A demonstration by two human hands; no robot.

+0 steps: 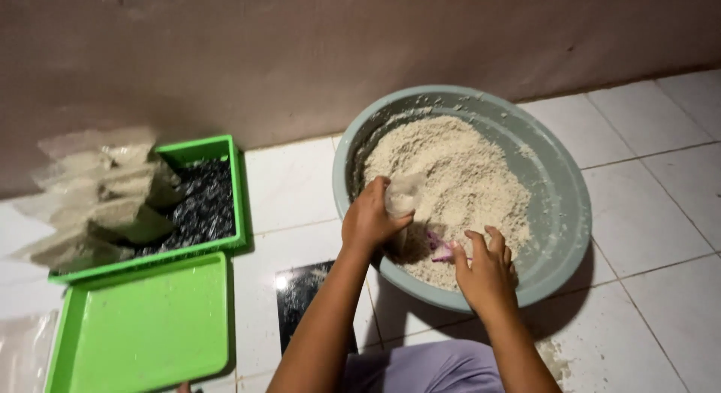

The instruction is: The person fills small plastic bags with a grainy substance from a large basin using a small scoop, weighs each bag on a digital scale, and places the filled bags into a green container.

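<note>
Already filled bags were stacked left; left hand gripped a clear bag, right hand a pink scoop, the basin remaining mostly full.

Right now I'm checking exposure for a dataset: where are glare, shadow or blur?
Head view: glare spot on the glossy black floor tile; the grey round basin casts shadow on the white tiles; the stacked clear filled bags look soft; dim overall.
</note>
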